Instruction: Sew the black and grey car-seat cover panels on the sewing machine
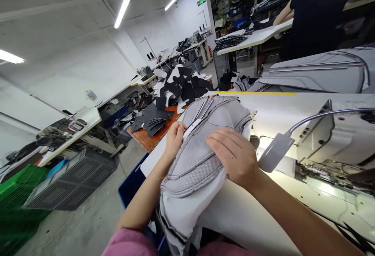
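A grey mesh fabric cover [202,152] with dark seams and a white backing lies over the near edge of the white sewing table, its lower end hanging towards me. My left hand [175,135] pinches its left edge, close to a small white label [197,124]. My right hand [236,155] is curled over the cover's right side, fingers together on top; its thumb is hidden. To the right stands a sewing machine [345,135], with a flat lamp head [277,152] on a bendable metal neck near my right wrist.
Black and white cut pieces [181,82] are heaped on a brown wooden table [149,140] ahead. More grey covers [316,72] lie beyond the machine. A grey crate [73,179] and green crates [20,193] stand at left. A person [319,17] sits at another table.
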Motion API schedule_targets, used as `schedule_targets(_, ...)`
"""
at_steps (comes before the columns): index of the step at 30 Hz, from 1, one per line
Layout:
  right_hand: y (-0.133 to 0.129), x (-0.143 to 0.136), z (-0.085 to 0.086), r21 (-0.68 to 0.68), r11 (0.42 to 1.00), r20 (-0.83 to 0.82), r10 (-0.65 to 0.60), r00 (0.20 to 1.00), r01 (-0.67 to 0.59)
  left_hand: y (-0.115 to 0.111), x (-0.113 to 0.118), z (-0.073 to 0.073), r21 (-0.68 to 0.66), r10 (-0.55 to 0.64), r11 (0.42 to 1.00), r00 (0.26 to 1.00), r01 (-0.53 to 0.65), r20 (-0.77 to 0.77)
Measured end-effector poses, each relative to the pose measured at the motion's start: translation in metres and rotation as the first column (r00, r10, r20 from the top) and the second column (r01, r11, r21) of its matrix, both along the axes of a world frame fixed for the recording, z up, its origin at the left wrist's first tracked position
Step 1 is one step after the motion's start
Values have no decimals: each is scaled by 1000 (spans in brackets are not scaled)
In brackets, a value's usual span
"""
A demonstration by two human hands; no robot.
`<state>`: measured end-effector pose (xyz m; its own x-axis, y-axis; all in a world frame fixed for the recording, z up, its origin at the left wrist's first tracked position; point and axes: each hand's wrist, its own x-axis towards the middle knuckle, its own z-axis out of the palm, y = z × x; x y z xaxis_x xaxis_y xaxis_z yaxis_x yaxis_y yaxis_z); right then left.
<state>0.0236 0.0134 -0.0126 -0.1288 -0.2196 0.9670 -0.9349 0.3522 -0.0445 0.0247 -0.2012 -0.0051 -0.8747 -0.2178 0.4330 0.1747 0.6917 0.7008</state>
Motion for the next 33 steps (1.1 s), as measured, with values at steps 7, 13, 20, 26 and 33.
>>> schedule_targets(7,-4,3,2,23,999,-23,-33,999,34,7,5,32,-40,-111,993,992,113,52)
schedule_targets(13,-13,9,10,113,987,-17,-111,994,112,28,-18,76,-116,-331,917,891,381,309)
schedule_targets(20,-13,11,3,170,977,-38,-124,992,128,31,-35,69,-38,-365,910,843,412,396)
schedule_targets(26,-14,13,-3,169,979,-39,-111,993,116,27,-35,53,232,-449,892,817,387,362)
schedule_targets(33,-11,10,-10,80,995,94,-74,993,67,24,-38,41,374,-486,854,812,362,322)
